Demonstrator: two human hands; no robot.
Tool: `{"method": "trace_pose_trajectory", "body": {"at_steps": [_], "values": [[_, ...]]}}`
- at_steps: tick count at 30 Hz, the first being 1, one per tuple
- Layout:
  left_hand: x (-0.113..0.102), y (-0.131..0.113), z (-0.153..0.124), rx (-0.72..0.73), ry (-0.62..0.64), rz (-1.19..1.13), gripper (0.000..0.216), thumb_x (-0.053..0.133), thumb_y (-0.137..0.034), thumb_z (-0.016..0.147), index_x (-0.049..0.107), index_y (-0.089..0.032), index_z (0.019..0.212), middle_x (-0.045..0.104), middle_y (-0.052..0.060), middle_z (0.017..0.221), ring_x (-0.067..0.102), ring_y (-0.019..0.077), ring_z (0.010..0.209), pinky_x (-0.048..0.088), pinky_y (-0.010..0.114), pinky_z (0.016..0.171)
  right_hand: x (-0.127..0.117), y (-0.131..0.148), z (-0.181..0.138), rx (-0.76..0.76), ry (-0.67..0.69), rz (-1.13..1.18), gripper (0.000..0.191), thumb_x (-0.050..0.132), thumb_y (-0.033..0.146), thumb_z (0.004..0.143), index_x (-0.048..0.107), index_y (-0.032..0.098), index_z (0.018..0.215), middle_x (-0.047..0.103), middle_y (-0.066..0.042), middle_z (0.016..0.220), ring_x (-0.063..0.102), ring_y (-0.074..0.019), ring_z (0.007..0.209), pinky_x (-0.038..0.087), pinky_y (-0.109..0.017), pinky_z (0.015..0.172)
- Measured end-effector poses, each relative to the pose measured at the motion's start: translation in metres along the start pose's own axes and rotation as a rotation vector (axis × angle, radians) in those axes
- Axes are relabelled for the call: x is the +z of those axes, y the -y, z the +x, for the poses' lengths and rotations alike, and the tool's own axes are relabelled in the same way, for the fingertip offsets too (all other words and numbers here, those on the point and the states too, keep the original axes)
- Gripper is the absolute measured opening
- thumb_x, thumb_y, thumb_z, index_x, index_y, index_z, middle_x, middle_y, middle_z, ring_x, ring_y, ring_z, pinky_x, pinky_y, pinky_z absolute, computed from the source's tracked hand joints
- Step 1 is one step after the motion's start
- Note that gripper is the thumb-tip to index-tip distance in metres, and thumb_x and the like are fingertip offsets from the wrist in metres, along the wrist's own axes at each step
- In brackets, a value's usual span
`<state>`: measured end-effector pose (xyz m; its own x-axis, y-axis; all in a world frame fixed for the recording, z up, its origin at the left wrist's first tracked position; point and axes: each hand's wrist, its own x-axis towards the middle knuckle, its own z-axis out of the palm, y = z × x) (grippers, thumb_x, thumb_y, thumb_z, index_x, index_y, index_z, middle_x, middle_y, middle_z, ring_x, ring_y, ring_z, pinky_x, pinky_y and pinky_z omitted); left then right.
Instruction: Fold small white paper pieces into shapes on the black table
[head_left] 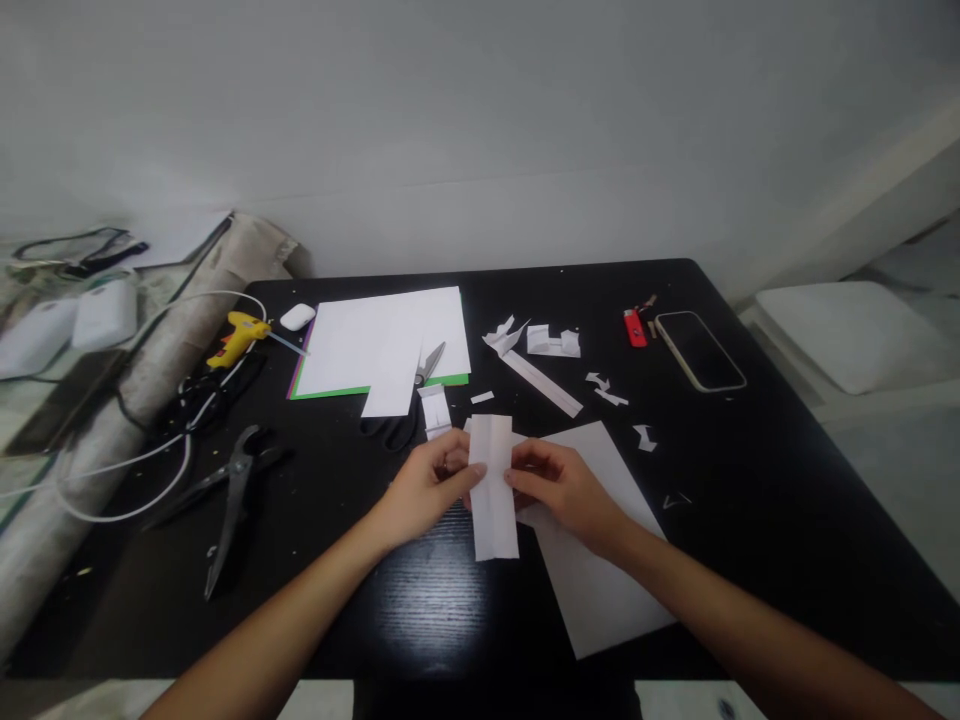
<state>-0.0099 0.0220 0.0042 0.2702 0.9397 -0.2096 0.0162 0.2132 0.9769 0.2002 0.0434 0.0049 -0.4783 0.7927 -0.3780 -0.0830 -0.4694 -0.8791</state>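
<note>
Upright between my hands is a folded strip of white paper (493, 515) with a crease down its length. My left hand (431, 480) pinches its left edge, thumb in front and fingers behind. On the opposite edge my right hand (566, 490) grips it the same way. Under my right hand and forearm lies a white sheet of paper (592, 570), partly covered. Just beyond my left hand are a small folded paper piece (435, 410) and scissors (429, 368), whose dark handles are partly hidden by paper.
A stack of paper (375, 335), folded paper pieces (555, 340), and paper scraps (645, 438) lie across the black table (315, 560). Left are a yellow glue gun (241, 338) and pliers (238, 480). Right are a red lighter (634, 327) and a phone (701, 350).
</note>
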Motion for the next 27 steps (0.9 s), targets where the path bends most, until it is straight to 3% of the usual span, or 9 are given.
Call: {"method": "trace_pose_trajectory", "body": {"at_steps": [14,21,27], "values": [[0.0030,-0.0011,-0.0019,0.003,0.068,-0.020,0.019,0.064,-0.036,0.098,0.060,-0.017,0.094,0.067,-0.004,0.064,0.065,0.0117,0.056,0.052,0.021,0.058,0.0039,0.0029,-0.0033,-0.017,0.018,0.015,0.027,0.080,0.038,0.081,0.062,0.021,0.090,0.069,0.003,0.068,0.068,-0.0158,0.064,0.058,-0.029,0.062],[0.0035,-0.0011,-0.0019,0.003,0.042,-0.006,0.025,0.066,-0.039,0.096,0.057,-0.018,0.106,0.066,-0.005,0.059,0.067,0.0141,0.052,0.054,0.023,0.055,0.0013,-0.0021,-0.0012,-0.121,-0.008,-0.039,0.021,0.078,0.033,0.082,0.068,0.021,0.096,0.071,0.001,0.083,0.067,-0.0159,0.072,0.056,-0.030,0.068],[0.0058,0.0012,-0.0037,-0.013,0.086,-0.046,0.025,0.068,-0.033,0.096,0.059,-0.017,0.113,0.067,-0.004,0.065,0.065,0.0115,0.055,0.052,0.021,0.056,0.0022,-0.0011,-0.0019,-0.100,0.027,0.000,0.026,0.084,0.032,0.077,0.070,0.021,0.096,0.073,-0.001,0.091,0.069,-0.0170,0.076,0.055,-0.032,0.072]]}}
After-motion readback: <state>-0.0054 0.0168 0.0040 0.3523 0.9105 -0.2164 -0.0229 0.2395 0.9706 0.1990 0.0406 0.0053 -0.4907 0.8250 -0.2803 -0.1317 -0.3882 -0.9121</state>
